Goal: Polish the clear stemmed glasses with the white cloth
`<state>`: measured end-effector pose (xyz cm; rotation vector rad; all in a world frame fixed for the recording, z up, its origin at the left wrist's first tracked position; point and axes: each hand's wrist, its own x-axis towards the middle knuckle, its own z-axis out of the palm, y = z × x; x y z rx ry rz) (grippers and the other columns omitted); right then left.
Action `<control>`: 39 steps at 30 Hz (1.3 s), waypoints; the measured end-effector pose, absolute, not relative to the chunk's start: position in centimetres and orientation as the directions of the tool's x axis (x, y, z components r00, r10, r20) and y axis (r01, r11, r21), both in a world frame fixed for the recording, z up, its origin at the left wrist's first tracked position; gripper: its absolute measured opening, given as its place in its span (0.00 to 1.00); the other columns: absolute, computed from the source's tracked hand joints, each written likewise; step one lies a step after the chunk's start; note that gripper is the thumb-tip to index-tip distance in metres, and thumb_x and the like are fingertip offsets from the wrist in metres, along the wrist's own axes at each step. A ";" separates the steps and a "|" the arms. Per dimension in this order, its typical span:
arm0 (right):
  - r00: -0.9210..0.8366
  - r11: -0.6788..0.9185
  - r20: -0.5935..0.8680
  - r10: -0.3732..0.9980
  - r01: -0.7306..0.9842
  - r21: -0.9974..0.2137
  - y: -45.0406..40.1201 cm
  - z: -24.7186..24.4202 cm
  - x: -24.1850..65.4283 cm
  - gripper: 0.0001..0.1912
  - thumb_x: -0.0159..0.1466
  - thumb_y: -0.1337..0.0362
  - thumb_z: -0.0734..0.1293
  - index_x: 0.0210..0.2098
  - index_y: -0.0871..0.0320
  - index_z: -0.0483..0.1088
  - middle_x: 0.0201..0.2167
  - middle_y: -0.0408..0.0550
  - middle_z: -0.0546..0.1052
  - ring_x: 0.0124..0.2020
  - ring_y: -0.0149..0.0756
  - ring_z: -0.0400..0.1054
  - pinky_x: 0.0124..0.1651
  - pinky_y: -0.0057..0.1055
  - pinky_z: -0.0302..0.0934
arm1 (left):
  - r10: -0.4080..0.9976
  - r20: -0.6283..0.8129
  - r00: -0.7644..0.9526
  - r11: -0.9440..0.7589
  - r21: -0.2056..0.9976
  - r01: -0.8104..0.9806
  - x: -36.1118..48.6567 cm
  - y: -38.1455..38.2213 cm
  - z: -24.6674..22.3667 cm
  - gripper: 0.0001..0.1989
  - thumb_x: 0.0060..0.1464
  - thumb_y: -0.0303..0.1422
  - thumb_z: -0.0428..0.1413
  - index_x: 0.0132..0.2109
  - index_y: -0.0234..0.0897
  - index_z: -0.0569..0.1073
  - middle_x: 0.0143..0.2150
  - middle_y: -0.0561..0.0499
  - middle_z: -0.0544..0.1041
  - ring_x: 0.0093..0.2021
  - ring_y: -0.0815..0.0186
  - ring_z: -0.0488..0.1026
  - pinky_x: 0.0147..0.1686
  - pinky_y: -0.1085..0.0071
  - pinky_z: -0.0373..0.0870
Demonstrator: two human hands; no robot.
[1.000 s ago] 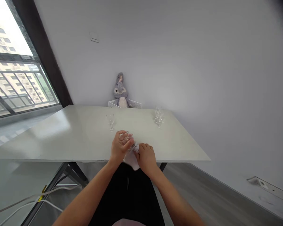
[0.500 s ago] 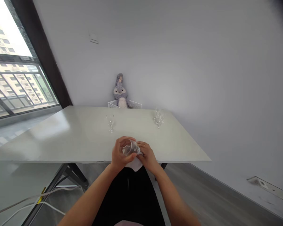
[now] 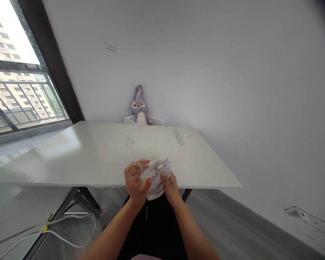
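At the table's front edge, my left hand (image 3: 135,184) is closed round the bowl of a clear stemmed glass (image 3: 137,172), tipped on its side with its rim to the left. My right hand (image 3: 171,186) grips a white cloth (image 3: 156,187) that lies behind and under the stem and foot of that glass. Part of the cloth is hidden by the fingers. Farther back on the table, another stemmed glass (image 3: 128,141) stands upright on the left, and several more glasses (image 3: 183,136) stand close together on the right.
The pale table (image 3: 97,155) spans the view. Behind its far edge a grey plush toy (image 3: 139,108) sits in a white basket (image 3: 158,122) against the wall. White cables (image 3: 70,242) hang at the lower left by the dark table leg (image 3: 88,202).
The glass has turned more level, its rim now facing left. My right hand has come off the stem end and now holds the cloth, which is raised and spread behind the foot.
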<state>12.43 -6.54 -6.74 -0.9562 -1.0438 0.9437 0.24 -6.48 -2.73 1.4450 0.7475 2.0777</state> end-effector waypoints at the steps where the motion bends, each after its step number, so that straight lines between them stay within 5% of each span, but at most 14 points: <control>1: 0.225 0.295 0.260 0.939 -0.138 -0.946 -6.3 -6.5 11.6 0.18 0.57 0.53 0.62 0.39 0.61 0.70 0.34 0.48 0.75 0.37 0.38 0.66 0.41 0.33 0.60 | 0.668 0.669 -0.326 -0.726 0.682 -0.089 0.6 -6.6 -2.9 0.29 0.44 0.45 0.57 0.49 0.38 0.55 0.44 0.42 0.69 0.45 0.58 0.70 0.42 0.57 0.69; 6: 0.262 0.283 0.289 0.921 0.063 -0.957 -4.5 -6.3 9.3 0.16 0.58 0.53 0.60 0.30 0.61 0.70 0.26 0.44 0.73 0.30 0.35 0.64 0.33 0.29 0.58 | 0.574 0.715 -0.400 -0.778 0.628 0.006 0.4 -5.4 -3.7 0.29 0.43 0.42 0.59 0.49 0.38 0.55 0.44 0.43 0.70 0.46 0.58 0.70 0.42 0.57 0.69; 11: 0.075 0.330 0.380 0.922 0.359 -0.873 -1.4 -7.2 10.3 0.15 0.58 0.54 0.60 0.27 0.59 0.70 0.22 0.43 0.71 0.25 0.33 0.62 0.28 0.28 0.55 | 0.439 0.826 -0.352 -0.849 0.510 0.139 -1.5 -2.7 -3.6 0.31 0.40 0.38 0.61 0.49 0.37 0.55 0.44 0.43 0.70 0.46 0.57 0.70 0.42 0.56 0.69; 15: -0.062 0.266 0.339 0.939 0.756 -0.598 1.3 -5.7 12.9 0.14 0.56 0.55 0.64 0.34 0.59 0.70 0.27 0.49 0.74 0.28 0.37 0.64 0.32 0.31 0.55 | 0.386 0.832 -0.398 -0.848 0.490 0.202 -3.0 -1.3 -3.0 0.32 0.40 0.36 0.61 0.50 0.37 0.54 0.46 0.42 0.68 0.48 0.57 0.69 0.44 0.55 0.68; 17: -0.066 0.224 0.376 0.924 0.891 -0.394 1.5 -4.1 13.9 0.21 0.51 0.58 0.68 0.43 0.59 0.67 0.35 0.54 0.73 0.34 0.42 0.65 0.36 0.35 0.55 | 0.358 0.847 -0.393 -0.851 0.469 0.236 -3.4 -0.8 -2.8 0.33 0.40 0.35 0.62 0.50 0.37 0.54 0.46 0.43 0.68 0.48 0.57 0.69 0.44 0.54 0.68; 22: -0.144 0.262 0.555 0.819 0.955 -0.139 -1.4 -0.5 13.2 0.27 0.56 0.60 0.65 0.54 0.56 0.58 0.39 0.54 0.71 0.42 0.43 0.61 0.43 0.37 0.53 | 0.358 0.895 -0.265 -0.875 0.421 0.239 -1.8 -0.7 -2.8 0.33 0.38 0.34 0.63 0.50 0.37 0.55 0.47 0.43 0.69 0.48 0.58 0.69 0.44 0.56 0.69; 27: -0.216 0.337 0.416 0.884 0.910 -0.244 -1.8 -0.8 12.9 0.13 0.63 0.58 0.57 0.41 0.54 0.69 0.35 0.46 0.73 0.37 0.33 0.65 0.36 0.26 0.55 | 0.534 0.841 -0.090 -0.826 0.541 0.158 1.7 -1.2 -2.5 0.35 0.42 0.39 0.60 0.55 0.38 0.54 0.51 0.39 0.67 0.51 0.56 0.66 0.47 0.56 0.66; 30: 0.027 0.154 0.391 0.920 0.892 -0.426 0.3 -2.2 16.2 0.13 0.62 0.59 0.57 0.39 0.55 0.70 0.38 0.45 0.75 0.39 0.33 0.67 0.38 0.24 0.55 | 0.555 0.830 0.057 -0.802 0.516 0.300 1.6 -0.9 -2.9 0.42 0.40 0.45 0.60 0.59 0.39 0.50 0.57 0.37 0.60 0.56 0.53 0.60 0.50 0.54 0.62; 32: 0.239 -0.033 0.324 0.915 0.847 -0.530 2.0 -3.3 19.5 0.14 0.61 0.58 0.58 0.39 0.56 0.71 0.37 0.47 0.76 0.38 0.35 0.68 0.38 0.25 0.55 | 0.591 0.802 0.085 -0.753 0.510 0.416 0.5 -0.4 -3.9 0.37 0.43 0.44 0.58 0.57 0.39 0.54 0.55 0.39 0.61 0.54 0.54 0.62 0.49 0.55 0.63; 35: 0.424 -0.218 0.244 0.872 0.784 -0.582 4.0 -5.1 24.4 0.17 0.60 0.57 0.58 0.36 0.59 0.73 0.32 0.51 0.76 0.35 0.37 0.69 0.35 0.26 0.56 | 0.682 0.729 -0.051 -0.600 0.598 0.532 -1.7 0.5 -6.5 0.21 0.51 0.40 0.52 0.51 0.37 0.62 0.47 0.42 0.67 0.44 0.60 0.68 0.43 0.60 0.67; 39: 0.525 -0.333 0.162 0.836 0.719 -0.610 5.8 -7.0 28.1 0.17 0.59 0.57 0.58 0.31 0.62 0.73 0.27 0.52 0.76 0.30 0.36 0.69 0.30 0.25 0.56 | 0.810 0.549 -0.205 -0.384 0.762 0.522 -3.6 1.9 -9.3 0.19 0.52 0.40 0.49 0.49 0.36 0.63 0.43 0.44 0.69 0.42 0.61 0.68 0.40 0.62 0.68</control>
